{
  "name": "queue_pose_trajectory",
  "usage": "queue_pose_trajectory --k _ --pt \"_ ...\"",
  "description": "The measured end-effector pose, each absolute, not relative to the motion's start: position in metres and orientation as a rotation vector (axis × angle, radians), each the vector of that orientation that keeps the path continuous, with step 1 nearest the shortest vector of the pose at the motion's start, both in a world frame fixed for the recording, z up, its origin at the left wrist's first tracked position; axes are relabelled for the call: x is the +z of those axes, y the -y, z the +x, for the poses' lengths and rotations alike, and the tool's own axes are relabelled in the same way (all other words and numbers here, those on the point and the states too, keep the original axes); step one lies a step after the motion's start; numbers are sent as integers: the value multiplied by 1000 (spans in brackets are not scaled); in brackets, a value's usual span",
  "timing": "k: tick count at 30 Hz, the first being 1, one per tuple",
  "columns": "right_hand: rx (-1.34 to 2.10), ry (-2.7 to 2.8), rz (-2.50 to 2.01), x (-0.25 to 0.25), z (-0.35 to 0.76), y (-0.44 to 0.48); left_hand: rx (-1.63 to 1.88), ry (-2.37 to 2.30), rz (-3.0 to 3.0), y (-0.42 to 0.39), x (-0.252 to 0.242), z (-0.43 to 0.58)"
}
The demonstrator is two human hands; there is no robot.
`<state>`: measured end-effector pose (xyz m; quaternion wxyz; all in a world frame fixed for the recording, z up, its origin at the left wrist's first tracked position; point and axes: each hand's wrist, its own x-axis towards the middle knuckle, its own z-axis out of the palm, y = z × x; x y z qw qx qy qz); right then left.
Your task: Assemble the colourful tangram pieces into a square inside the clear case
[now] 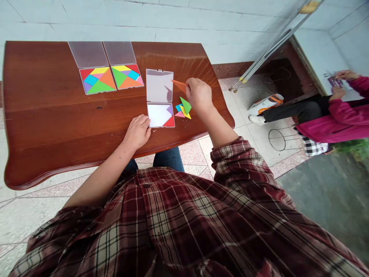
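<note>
Inspection at a polished wooden table (43, 96). The left hand (137, 132) lies flat and open on the tabletop, fingertips at or just touching the near edge of a tray (160, 115), which belongs to an open plastic tangram case. Only a purple piece and a red piece are seated in the tray, along its right side, with the white base showing across the rest. The case's clear lid (159, 85) lies open beyond it.

The right hand (198, 95) is closed on an orange triangle (179, 85), pinched in the fingers and held just above the lid. Loose pieces (183, 109) (green, yellow, pink, blue) lie in a small heap right of the tray, under the right hand.

Two further open cases (98, 80) stand farther along the table, side by side, both with full coloured sets.

To the right, a seated person in a magenta jacket (337, 123) holds a printed card (334, 81) (print too small to read). A bag (266, 104) on the floor carries orange markings, also unreadable.
</note>
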<state>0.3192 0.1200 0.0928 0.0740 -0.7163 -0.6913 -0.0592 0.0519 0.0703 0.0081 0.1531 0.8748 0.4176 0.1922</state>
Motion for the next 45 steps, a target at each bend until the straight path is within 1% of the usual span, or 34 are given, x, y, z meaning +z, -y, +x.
queue_pose_trajectory --k 3,6,9,13,16,19,31,35,38,41,45 --pt "-155 1925 -2311 80 348 -111 540 -1200 2523 -70 9 52" --pt "-92 1953 -2414 63 359 -103 543 -1202 2528 -70 10 52" --pt "2 2048 -2413 57 352 -98 552 -1199 2526 -70 10 51" --pt "120 2111 -2353 64 324 -98 552 -1201 2519 -70 9 51" --pt "289 2207 -2233 65 297 -103 554 -1214 2518 -71 9 51" --pt "398 2220 -2238 62 277 -108 553 -1208 2532 -71 9 51" --pt "137 2373 -2377 56 259 -112 537 -1199 2499 -69 12 53" --pt "239 2270 -2367 60 265 -116 542 -1198 2500 -69 11 52" --pt "334 2120 -2326 74 282 -117 544 -1198 2497 -69 11 52" --pt "340 1916 -2278 86 311 -109 546 -1192 2483 -69 13 52" --pt "489 1743 -2293 78 354 -82 552 -1184 2470 -69 14 53"
